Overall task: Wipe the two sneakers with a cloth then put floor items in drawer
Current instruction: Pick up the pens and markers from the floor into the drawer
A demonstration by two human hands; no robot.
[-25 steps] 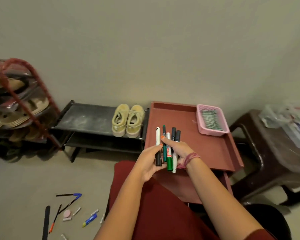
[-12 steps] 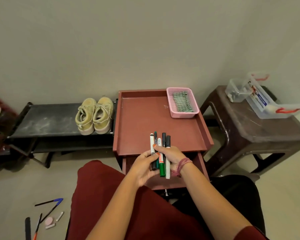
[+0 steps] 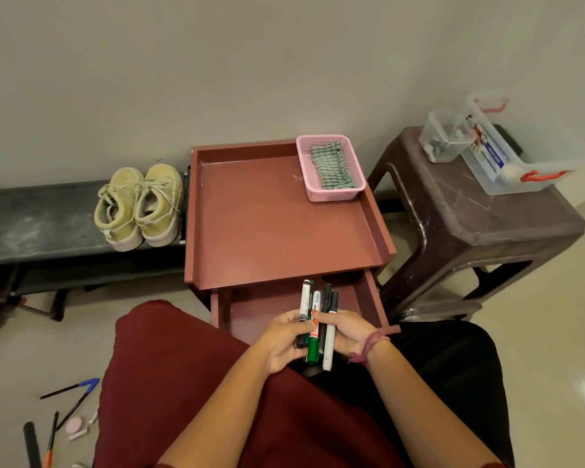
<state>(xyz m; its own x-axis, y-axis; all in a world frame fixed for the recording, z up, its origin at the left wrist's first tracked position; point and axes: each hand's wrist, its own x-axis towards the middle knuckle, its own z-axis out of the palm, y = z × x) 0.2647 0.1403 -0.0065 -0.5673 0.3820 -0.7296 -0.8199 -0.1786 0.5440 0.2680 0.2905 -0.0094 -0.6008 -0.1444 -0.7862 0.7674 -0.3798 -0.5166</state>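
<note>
Pens (image 3: 69, 398) and small bits lie on the floor at my left, and the two sneakers (image 3: 139, 204) sit on the black bench (image 3: 41, 228). My left hand (image 3: 279, 342) and right hand (image 3: 347, 332) together grip a bundle of markers (image 3: 316, 325) over the open drawer (image 3: 260, 312). The pink basket (image 3: 331, 194) holds the striped cloth (image 3: 331, 167); clear tubs (image 3: 493, 170) of oddments stand on the stool (image 3: 487, 217).

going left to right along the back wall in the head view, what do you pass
black shoe rack → pair of yellow sneakers → red cabinet top → pink basket holding the striped cloth → brown plastic stool → clear containers on it
</note>
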